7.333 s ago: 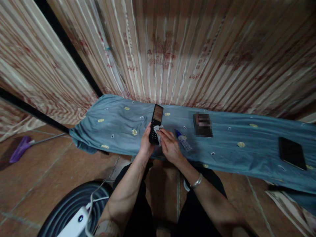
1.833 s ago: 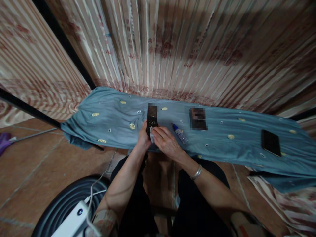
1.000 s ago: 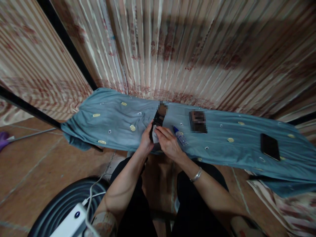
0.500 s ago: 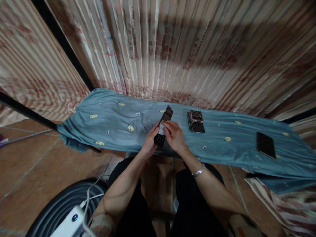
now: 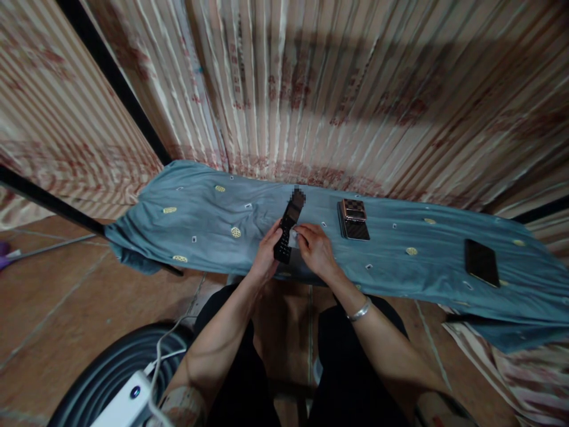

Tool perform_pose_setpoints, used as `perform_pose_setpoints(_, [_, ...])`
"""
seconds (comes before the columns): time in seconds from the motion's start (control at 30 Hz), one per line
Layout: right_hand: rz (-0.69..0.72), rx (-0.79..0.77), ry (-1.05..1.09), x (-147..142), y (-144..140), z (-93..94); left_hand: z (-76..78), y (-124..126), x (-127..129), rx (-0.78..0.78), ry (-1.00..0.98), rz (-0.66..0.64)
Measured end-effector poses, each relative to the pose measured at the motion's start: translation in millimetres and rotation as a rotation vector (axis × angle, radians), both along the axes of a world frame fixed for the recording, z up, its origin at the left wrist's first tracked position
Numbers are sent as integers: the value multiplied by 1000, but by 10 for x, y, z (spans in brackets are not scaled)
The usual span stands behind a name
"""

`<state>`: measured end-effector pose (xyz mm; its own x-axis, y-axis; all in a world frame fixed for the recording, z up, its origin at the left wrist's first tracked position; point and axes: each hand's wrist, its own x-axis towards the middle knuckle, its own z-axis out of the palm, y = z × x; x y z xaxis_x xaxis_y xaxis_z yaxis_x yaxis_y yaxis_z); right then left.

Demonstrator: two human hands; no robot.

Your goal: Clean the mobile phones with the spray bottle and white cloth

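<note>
– Teal cloth covers the bench. Where's the keypad phone?

– Unfolded over the bench, left of its middle, keypad end towards the near edge. The left hand grips its left side.

– And the right hand?

– Fingers pinched around a pale, crumpled wipe, just beside the keypad's right edge.

– What's different?

– Half a second ago the wipe lay across the hinge area, hiding the upper keys. Now they show; I'd judge the rubbing has passed from the face to the side.

– So the face is clean?

– Can't tell; it's too small to see.

– Anything else?

– The checked device sits where it did, by the far edge. The blue-capped bottle, visible a second ago, is out of sight, probably behind the right hand.
</note>
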<state>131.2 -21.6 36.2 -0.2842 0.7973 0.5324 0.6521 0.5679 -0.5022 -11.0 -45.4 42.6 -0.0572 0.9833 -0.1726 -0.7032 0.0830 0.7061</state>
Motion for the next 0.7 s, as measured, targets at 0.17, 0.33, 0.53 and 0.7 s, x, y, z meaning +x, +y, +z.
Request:
perform_pose_setpoints(0.17, [-35,0,74,72,39,-2,36,-13,-15,4,-4,-12])
perform_pose_setpoints(0.33, [-71,28,114,94,73,36,67,-48,43,-29,-2,-55])
perform_pose_setpoints(0.53, [-27,51,92,-24,56,39,60,-58,62,-41,-4,-42])
perform_pose_setpoints(0.7, [9,54,103,-46,73,78,53,-86,85,-5,9,-71])
